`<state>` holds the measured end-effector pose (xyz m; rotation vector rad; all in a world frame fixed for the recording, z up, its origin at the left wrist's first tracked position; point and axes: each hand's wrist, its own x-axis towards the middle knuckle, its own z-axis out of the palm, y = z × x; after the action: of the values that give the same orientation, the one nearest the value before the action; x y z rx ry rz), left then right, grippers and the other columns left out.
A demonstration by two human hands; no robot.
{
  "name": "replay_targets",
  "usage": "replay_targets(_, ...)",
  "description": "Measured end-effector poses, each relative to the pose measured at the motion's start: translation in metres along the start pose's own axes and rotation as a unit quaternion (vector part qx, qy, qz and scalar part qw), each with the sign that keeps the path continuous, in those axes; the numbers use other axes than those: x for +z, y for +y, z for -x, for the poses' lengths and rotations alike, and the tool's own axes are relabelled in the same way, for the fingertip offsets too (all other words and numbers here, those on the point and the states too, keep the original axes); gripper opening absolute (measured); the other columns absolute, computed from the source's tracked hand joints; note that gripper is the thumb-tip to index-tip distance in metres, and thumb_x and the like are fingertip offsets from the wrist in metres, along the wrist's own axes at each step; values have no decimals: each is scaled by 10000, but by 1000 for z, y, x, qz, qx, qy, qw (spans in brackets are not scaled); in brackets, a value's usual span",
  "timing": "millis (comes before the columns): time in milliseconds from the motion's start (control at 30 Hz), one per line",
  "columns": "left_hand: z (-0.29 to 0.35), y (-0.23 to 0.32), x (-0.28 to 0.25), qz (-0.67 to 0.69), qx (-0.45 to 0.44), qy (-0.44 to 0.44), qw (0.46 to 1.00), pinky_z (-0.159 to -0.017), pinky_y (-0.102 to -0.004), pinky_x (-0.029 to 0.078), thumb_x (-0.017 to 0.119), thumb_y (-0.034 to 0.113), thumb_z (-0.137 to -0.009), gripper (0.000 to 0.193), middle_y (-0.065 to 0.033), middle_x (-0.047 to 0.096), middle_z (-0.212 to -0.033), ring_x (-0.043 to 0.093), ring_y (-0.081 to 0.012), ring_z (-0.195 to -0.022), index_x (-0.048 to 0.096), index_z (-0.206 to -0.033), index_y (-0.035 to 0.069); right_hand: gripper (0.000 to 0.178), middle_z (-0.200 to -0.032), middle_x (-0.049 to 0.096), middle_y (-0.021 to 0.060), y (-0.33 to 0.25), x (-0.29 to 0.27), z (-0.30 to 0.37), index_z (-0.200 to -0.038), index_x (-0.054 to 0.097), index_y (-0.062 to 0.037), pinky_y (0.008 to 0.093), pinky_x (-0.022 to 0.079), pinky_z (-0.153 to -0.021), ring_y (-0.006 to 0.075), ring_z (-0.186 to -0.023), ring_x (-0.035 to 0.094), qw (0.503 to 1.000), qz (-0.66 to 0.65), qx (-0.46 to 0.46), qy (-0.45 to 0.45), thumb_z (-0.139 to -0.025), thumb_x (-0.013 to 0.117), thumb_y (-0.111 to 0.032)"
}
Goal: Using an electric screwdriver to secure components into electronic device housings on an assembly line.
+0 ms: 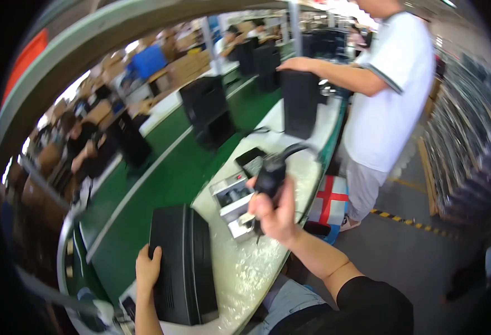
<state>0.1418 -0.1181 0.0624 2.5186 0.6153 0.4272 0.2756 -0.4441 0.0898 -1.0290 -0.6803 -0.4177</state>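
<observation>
A black box-shaped cabinet (173, 268), which looks like a speaker housing, lies on the near end of the bench. My left hand (147, 268) grips its left edge, thumb on top and the other fingers partly hidden. Raised above the bench, my right hand (279, 215) is closed around a black electric screwdriver (270, 176). A dark cable curves away from the tool's upper end, and its thin bit points downward. Just left of that hand stands a silver metal box (228, 195) with compartments; its contents are blurred. Behind it sits a small black tray (251, 161).
A green conveyor belt (161, 173) runs along the bench's left side, carrying more black cabinets (206, 109). At the right, a co-worker (393, 84) in a white shirt touches an upright cabinet (300, 106). Others work across the belt. Wrapped stacked panels (466, 134) stand far right.
</observation>
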Motion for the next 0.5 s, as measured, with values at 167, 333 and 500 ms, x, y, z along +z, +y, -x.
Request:
replay_targets(167, 41, 21, -24, 66, -6, -69, 995, -908, -386, 464, 671, 337, -829, 568, -254, 643, -1093, 623, -356, -1034, 551, -1223, -55, 395, -1068, 561, 187, -19, 35, -35, -1184, 342, 16, 250, 469, -457, 140, -568, 565, 993, 51, -107, 30, -973, 463, -294)
replay_targets(333, 58, 0, -23, 57, -97, -56, 992, -843, -401, 491, 673, 329, -822, 507, -263, 654, -1017, 648, -369, -957, 584, -1176, -23, 404, -1073, 561, 209, -2, 137, -41, -1237, 312, 21, 262, 483, -455, 150, -554, 559, 990, -47, -128, -26, -985, 439, -268)
replay_targets(500, 67, 11, -28, 31, -96, -36, 994, -799, -434, 496, 672, 322, -817, 440, -252, 662, -944, 645, -393, -888, 615, -1119, 6, 430, -1081, 580, 191, 20, 221, -30, -1238, 282, -7, 256, 487, -505, 142, -578, 579, 971, -148, -131, -137, -958, 548, -196)
